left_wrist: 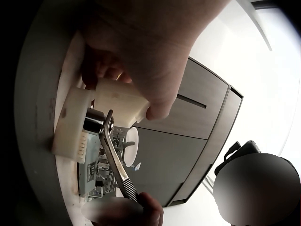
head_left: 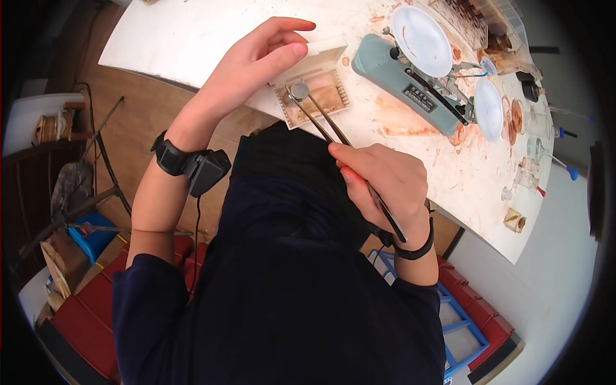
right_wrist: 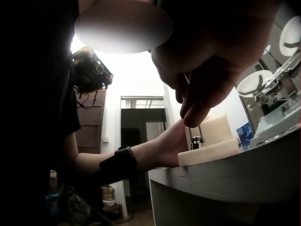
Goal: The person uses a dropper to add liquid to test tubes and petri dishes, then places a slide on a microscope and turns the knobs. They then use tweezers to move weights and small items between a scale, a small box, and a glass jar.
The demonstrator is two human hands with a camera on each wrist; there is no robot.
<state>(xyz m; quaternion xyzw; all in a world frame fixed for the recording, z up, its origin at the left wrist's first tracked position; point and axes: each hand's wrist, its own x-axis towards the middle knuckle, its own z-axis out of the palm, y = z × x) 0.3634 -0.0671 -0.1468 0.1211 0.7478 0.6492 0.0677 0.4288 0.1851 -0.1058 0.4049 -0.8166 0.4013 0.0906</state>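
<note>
A small cream box (head_left: 343, 106) lies at the table's near edge with its lid (head_left: 326, 52) raised. My left hand (head_left: 260, 61) holds that lid between thumb and fingers; in the left wrist view the thumb is on the edge of the lid (left_wrist: 120, 101). My right hand (head_left: 388, 179) grips metal tweezers (head_left: 321, 128), whose tips pinch a round, shiny metal weight (head_left: 299, 91) over the box's left part. In the right wrist view the weight (right_wrist: 196, 140) is upright at the box wall (right_wrist: 211, 153); whether it touches the box floor, I cannot tell.
A green balance (head_left: 410, 90) with two white pans (head_left: 420, 40) stands right of the box. Beyond it are a clear rack box (head_left: 507, 25) and several small bottles (head_left: 514, 220) along the far right. Brown stains mark the white tabletop (head_left: 173, 38).
</note>
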